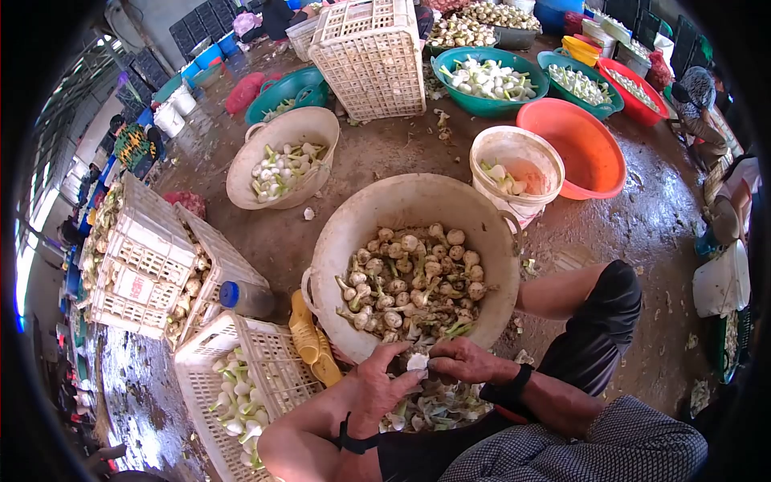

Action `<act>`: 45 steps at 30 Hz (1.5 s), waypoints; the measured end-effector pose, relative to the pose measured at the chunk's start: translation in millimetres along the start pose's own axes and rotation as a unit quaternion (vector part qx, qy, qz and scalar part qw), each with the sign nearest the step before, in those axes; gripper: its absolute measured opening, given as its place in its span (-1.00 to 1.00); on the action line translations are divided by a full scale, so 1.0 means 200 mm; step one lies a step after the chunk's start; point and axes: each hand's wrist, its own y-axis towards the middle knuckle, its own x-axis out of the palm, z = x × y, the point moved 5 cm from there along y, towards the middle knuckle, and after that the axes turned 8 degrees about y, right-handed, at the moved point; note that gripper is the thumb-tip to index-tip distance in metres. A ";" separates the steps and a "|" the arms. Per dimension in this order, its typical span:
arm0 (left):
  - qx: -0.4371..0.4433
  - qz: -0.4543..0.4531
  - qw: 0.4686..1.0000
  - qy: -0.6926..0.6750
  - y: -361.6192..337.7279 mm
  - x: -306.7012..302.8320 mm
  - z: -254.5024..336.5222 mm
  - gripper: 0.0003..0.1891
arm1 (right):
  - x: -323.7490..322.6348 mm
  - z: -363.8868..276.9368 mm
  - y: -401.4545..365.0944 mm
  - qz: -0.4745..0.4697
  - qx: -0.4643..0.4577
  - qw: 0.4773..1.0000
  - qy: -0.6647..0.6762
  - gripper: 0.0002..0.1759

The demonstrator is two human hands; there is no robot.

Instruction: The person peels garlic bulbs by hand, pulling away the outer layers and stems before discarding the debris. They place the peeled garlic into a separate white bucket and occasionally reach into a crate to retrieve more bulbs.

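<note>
Between my two hands, just past the near rim of a large beige tub (418, 189), is a garlic bulb (418, 362) with a white face showing. My left hand (384, 377) grips it from the left, fingers curled. From the right, the thumb and fingers of my right hand (467, 361) close on the same bulb; whether a small tool is in them is hidden. Inside the tub lie many unpeeled garlic bulbs (409, 265) with dirt and short stalks. Below my hands is a heap of garlic peelings (438, 406).
Left of me stand a white crate (281, 361) with peeled garlic, yellow slippers (305, 333) and a blue-capped jar (249, 297). Ahead are a beige basin (297, 128), a white bucket (518, 145) and an orange basin (574, 145). Other people sit at the edges.
</note>
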 end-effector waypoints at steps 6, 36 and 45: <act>0.017 -0.005 0.999 0.027 0.01 0.00 0.02 -0.48 | 0.00 -0.02 -0.01 0.000 -0.014 1.000 0.003 -0.75; -0.047 -0.022 0.840 -0.539 -0.05 -0.08 0.00 -0.43 | -0.15 0.18 -0.01 0.148 0.060 0.987 0.019 -0.76; -0.063 -0.019 0.860 -0.507 -0.04 -0.07 -0.01 -0.42 | 0.04 -0.04 -0.03 0.025 -0.068 0.997 0.033 -0.67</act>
